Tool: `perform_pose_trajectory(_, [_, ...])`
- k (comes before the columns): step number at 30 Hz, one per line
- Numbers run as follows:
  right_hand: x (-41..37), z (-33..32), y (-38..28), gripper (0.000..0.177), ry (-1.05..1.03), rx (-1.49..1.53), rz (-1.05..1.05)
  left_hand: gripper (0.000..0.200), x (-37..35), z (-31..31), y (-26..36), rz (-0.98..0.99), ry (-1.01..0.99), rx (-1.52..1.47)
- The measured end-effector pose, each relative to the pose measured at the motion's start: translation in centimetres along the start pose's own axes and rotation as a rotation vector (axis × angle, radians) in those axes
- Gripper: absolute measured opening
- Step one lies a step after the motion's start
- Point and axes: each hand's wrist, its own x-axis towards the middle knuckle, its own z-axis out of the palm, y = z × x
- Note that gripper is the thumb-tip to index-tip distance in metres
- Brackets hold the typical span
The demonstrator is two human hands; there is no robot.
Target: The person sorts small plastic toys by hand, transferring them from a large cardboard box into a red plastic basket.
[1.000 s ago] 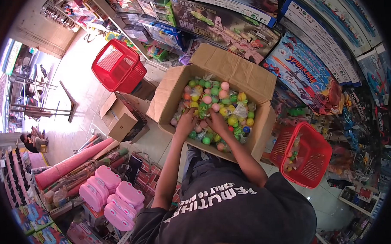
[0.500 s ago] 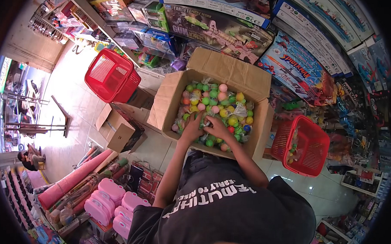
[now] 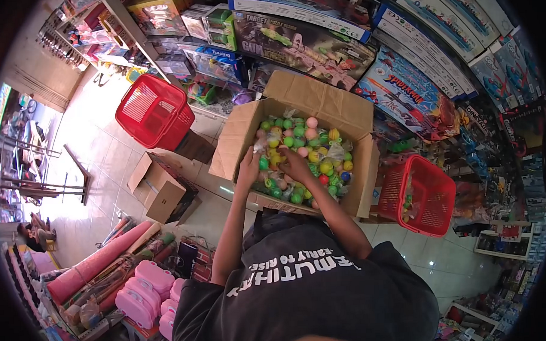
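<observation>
An open cardboard box (image 3: 306, 91) in front of me holds several small colourful balls (image 3: 326, 167), many wrapped in clear plastic. My left hand (image 3: 247, 168) is at the box's left side with its fingers closed on a bit of clear plastic (image 3: 260, 145). Over the middle of the balls, my right hand (image 3: 294, 165) has its fingers bent down among them. Whatever its fingertips hold is too small to make out.
Red baskets stand left (image 3: 152, 111) and right (image 3: 417, 195) of the box. A smaller carton (image 3: 162, 187) lies on the floor at left, near pink cases (image 3: 146, 293). Boxed toys (image 3: 305, 46) line the shelf behind. A person (image 3: 37, 233) sits at far left.
My hands, close together before, have moved apart. My left hand has shifted left and up to the box's side, and my right hand slightly up. The view has shifted a little.
</observation>
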Motion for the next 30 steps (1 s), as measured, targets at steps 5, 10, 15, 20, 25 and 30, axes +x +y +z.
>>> perform_pose_trajectory(5, [0.0,3.0,-1.7,0.048,0.030,-0.529,-0.037,0.041,-0.9,-1.0,4.2,-0.170,-0.137,-0.250])
perform_pose_trajectory(10, [0.1,3.3,-0.5,0.049,0.028,-0.533,0.080,0.044,-0.8,-1.3,4.1,-0.269,-0.166,-0.317])
perform_pose_trajectory(15, [-1.1,1.2,0.4,0.045,0.220,-0.115,-0.095,0.044,-0.7,-1.4,3.9,-0.221,-0.195,-0.365])
perform_pose_trajectory(20, [-6.6,-1.9,-1.1,0.034,0.276,0.466,0.158,0.030,-1.6,-1.2,3.4,-0.263,-0.295,-0.606])
perform_pose_trajectory(25, [-11.4,-3.7,-1.4,0.035,0.219,1.145,0.178,0.022,-5.5,2.1,6.4,-0.279,-0.499,-0.572])
perform_pose_trajectory(30, [-16.7,-5.9,-3.1,0.027,0.346,1.258,0.019,0.031,-9.6,7.5,7.0,-0.293,-0.656,-0.621])
